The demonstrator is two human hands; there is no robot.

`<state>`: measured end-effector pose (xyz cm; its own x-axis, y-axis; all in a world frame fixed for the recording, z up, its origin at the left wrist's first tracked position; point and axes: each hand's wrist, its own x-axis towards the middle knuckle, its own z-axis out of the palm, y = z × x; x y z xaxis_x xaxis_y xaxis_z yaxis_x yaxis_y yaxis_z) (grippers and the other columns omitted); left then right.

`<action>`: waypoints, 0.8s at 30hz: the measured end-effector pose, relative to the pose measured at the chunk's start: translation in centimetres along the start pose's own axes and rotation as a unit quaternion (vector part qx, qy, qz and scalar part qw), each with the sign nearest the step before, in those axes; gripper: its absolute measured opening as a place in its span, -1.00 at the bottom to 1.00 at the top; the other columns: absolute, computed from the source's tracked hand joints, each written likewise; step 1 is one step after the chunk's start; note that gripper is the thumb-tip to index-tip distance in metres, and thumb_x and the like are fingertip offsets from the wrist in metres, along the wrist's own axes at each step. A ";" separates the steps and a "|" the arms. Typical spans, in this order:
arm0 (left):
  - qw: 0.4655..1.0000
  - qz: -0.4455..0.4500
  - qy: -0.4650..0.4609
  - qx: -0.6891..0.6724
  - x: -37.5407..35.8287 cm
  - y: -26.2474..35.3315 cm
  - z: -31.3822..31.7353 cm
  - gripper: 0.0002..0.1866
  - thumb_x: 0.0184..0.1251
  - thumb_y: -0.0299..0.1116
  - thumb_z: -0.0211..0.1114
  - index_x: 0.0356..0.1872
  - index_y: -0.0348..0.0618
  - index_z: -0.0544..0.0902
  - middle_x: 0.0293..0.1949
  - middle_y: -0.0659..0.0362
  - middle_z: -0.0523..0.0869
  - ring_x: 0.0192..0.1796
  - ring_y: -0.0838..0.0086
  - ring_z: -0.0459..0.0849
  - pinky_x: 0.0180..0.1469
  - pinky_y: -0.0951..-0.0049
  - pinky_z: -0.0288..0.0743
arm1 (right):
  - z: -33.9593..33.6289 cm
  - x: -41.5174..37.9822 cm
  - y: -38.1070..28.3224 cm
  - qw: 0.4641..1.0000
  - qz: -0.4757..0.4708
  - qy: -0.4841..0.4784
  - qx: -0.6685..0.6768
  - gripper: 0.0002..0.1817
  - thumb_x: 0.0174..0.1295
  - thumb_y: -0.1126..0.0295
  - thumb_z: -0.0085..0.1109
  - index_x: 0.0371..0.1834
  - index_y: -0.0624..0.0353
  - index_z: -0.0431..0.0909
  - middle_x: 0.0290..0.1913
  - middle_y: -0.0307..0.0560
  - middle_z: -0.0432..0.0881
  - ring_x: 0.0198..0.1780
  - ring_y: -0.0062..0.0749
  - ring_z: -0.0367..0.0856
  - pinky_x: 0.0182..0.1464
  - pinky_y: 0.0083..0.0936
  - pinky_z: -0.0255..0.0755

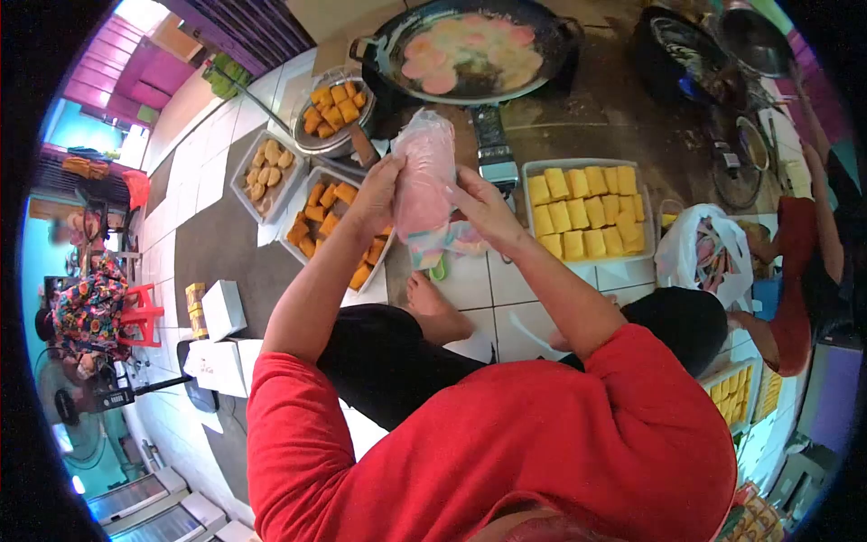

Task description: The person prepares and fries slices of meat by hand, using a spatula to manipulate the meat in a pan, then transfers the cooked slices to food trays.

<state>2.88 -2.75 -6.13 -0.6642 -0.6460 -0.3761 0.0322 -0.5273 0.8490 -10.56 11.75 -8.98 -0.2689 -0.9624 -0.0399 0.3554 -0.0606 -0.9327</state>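
A clear plastic bag of pink discs (424, 172) is held up in front of my chest, below the large wok. My left hand (377, 194) grips its left edge, fingers closed on the plastic. On the other side my right hand (483, 208) pinches the bag's right edge. Pink round pieces (435, 68) float in pale foaming oil in the wok (533, 88). Beneath the bag, more colourful plastic (465, 237) shows near the floor, partly hidden by it.
Yellow blocks fill a tray (587, 260) at right. Browned pieces fill a tray (302, 257) and a strainer (302, 135) at left, near a tray of round pieces (269, 212). A white bag (673, 262) and a co-worker's leg (795, 289) are far right.
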 end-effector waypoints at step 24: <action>0.989 0.145 -0.010 0.002 -6.1 -8.0 11.3 -0.58 0.46 -0.08 0.12 0.13 -0.19 0.48 -0.03 0.23 0.61 -0.04 0.58 0.56 0.04 0.54 0.47 | -4.0 -11.9 -6.6 0.979 -0.124 0.024 -0.158 -0.54 0.29 0.33 0.20 0.19 0.22 0.32 0.01 -0.11 0.51 -0.09 -0.53 0.54 -0.06 -0.56 0.51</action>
<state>-1.74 11.60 -6.45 -0.6419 -0.7590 -0.1087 0.2211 -0.3190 0.9216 -13.26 24.65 -3.76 -0.3559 -0.9144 0.1931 -0.0191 -0.1995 -0.9797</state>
